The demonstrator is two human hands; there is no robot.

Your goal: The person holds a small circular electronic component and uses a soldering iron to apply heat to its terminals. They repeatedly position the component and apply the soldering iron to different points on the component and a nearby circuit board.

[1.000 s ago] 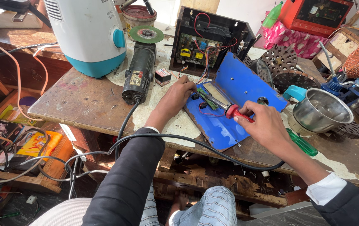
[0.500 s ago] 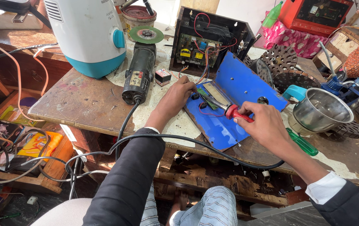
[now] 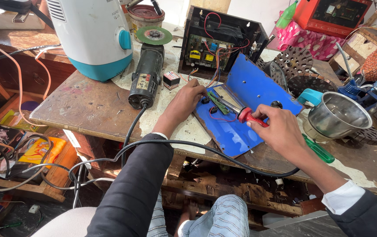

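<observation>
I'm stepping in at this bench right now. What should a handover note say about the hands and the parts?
Right hand: grips the red-handled soldering iron, tip lowered toward the small green circuit board.
Left hand: fingers pressed on the blue metal panel beside that board.
Panel lies flat on the workbench, wired to the open black case behind it.
Done: case opened, panel laid out.
Left: cannot tell which joints are finished.

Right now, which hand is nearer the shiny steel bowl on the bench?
Right. The right hand holds a red-handled soldering iron just left of the steel bowl; the left hand rests farther left.
</observation>
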